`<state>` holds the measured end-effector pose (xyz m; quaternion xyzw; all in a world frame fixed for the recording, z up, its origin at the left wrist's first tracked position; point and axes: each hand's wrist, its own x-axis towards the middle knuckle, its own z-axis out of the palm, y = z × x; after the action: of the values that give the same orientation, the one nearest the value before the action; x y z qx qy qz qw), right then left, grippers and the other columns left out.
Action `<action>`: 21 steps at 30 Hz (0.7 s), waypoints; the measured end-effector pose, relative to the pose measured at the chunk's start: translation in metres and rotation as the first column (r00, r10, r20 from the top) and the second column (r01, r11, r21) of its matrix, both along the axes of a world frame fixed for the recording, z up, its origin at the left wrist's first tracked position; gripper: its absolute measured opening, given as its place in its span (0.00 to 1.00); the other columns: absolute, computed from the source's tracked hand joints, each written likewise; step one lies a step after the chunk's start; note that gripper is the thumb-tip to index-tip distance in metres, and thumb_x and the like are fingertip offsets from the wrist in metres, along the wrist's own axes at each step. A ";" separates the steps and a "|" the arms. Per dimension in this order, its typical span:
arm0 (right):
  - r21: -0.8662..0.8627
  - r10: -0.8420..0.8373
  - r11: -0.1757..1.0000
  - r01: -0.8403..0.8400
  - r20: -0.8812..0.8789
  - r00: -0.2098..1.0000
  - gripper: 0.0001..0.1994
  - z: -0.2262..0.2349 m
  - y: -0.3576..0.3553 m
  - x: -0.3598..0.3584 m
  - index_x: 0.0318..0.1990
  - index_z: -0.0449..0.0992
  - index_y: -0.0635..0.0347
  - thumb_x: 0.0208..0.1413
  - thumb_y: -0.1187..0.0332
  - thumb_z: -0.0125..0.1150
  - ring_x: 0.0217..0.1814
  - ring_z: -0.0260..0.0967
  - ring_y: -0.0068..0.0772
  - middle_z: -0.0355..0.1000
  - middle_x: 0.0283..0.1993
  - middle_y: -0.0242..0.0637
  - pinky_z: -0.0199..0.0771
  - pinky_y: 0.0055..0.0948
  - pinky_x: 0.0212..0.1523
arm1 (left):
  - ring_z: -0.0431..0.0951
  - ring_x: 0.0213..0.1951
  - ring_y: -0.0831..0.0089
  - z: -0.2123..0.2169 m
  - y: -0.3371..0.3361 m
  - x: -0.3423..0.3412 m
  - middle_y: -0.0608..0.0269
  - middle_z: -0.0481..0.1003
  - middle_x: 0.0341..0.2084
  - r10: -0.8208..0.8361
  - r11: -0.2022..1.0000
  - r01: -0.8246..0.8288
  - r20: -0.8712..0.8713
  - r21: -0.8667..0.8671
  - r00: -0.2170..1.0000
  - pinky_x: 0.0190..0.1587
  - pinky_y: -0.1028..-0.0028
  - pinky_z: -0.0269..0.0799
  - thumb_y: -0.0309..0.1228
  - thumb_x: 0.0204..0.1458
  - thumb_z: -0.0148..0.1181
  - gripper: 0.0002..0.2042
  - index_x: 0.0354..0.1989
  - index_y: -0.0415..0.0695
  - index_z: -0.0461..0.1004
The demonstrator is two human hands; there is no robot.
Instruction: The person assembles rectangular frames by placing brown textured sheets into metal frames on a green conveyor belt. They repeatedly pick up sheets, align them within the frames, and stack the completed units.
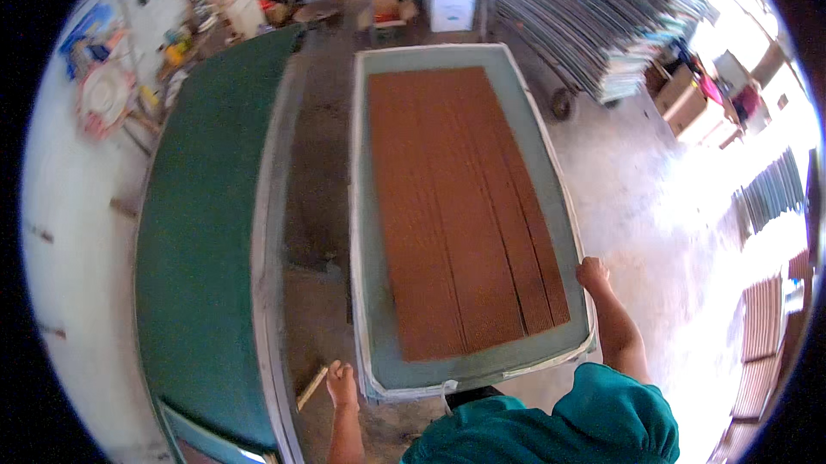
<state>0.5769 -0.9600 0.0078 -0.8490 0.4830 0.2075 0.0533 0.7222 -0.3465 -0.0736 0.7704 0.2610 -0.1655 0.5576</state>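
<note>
A long mesh tray (372, 292) with a pale rim lies in front of me. On it rests a finely ribbed brown sheet (456, 206), split lengthwise by several dark lines. My right hand (594, 273) is curled at the tray's right rim, near its front corner, and appears to grip it. Off the front left corner, my left hand (342, 385) is closed round one end of a short, light-coloured wooden stick (311, 389). The stick slants down to the left, apart from the tray.
Left of the tray runs a long green-topped table (206, 206) with a grey edge. A tall stack of similar trays (594, 8) stands on a wheeled cart at the back right. Boxes and clutter line the far wall; more brown ribbed sheets (761, 318) stand at the right.
</note>
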 end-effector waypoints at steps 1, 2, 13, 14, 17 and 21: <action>-0.011 0.017 1.000 -0.016 0.048 0.999 0.18 0.004 0.010 0.008 0.38 0.76 0.60 0.52 0.55 0.48 0.48 0.70 0.49 0.72 0.43 0.49 0.71 0.43 0.47 | 0.72 0.38 0.69 0.014 0.005 -0.010 0.60 0.71 0.36 0.011 1.000 -0.012 -0.028 -0.003 1.000 0.39 0.69 0.67 0.33 0.50 0.55 0.21 0.52 0.40 0.64; -0.021 0.038 0.999 -0.036 0.095 0.995 0.17 0.005 0.022 0.019 0.40 0.75 0.59 0.53 0.56 0.49 0.47 0.70 0.48 0.72 0.43 0.48 0.71 0.43 0.46 | 0.72 0.41 0.67 0.023 0.013 -0.022 0.57 0.72 0.39 0.026 1.000 -0.026 -0.056 -0.006 0.998 0.43 0.66 0.68 0.33 0.50 0.54 0.22 0.54 0.38 0.64; 0.045 0.702 0.509 -0.860 0.556 0.445 0.14 0.028 0.381 0.084 0.43 0.75 0.55 0.54 0.60 0.50 0.42 0.71 0.48 0.73 0.40 0.45 0.69 0.41 0.45 | 0.79 0.26 0.65 0.034 0.176 -0.342 0.55 0.75 0.28 0.514 0.816 -0.552 -0.224 -0.172 0.828 0.25 0.73 0.72 0.28 0.49 0.51 0.14 0.43 0.33 0.70; 0.046 0.726 0.438 -0.898 0.571 0.383 0.13 0.021 0.401 0.077 0.42 0.75 0.55 0.53 0.61 0.50 0.41 0.71 0.48 0.74 0.39 0.45 0.69 0.41 0.44 | 0.79 0.26 0.66 0.024 0.185 -0.369 0.55 0.76 0.27 0.541 0.814 -0.572 -0.223 -0.103 0.811 0.25 0.73 0.72 0.29 0.49 0.50 0.15 0.43 0.33 0.71; 0.149 0.785 0.256 -0.955 0.544 0.295 0.13 0.007 0.472 0.045 0.38 0.76 0.57 0.53 0.61 0.51 0.41 0.71 0.47 0.74 0.38 0.45 0.70 0.41 0.41 | 0.79 0.24 0.66 0.016 0.199 -0.460 0.55 0.76 0.24 0.722 0.671 -0.740 -0.270 0.050 0.637 0.25 0.72 0.72 0.29 0.47 0.49 0.14 0.40 0.35 0.73; 0.274 0.839 -0.010 -0.962 0.526 0.141 0.12 0.025 0.552 0.008 0.36 0.77 0.59 0.51 0.62 0.52 0.40 0.72 0.48 0.74 0.35 0.46 0.71 0.41 0.40 | 0.78 0.21 0.66 -0.030 0.179 -0.590 0.55 0.76 0.23 0.804 0.373 -0.918 -0.542 0.137 0.245 0.21 0.70 0.70 0.27 0.47 0.47 0.10 0.32 0.36 0.74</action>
<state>0.5847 -0.4082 0.0325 -0.9093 -0.2796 0.2319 0.2032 0.1325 -0.1678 -0.1036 0.3554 0.7629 -0.0602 0.5366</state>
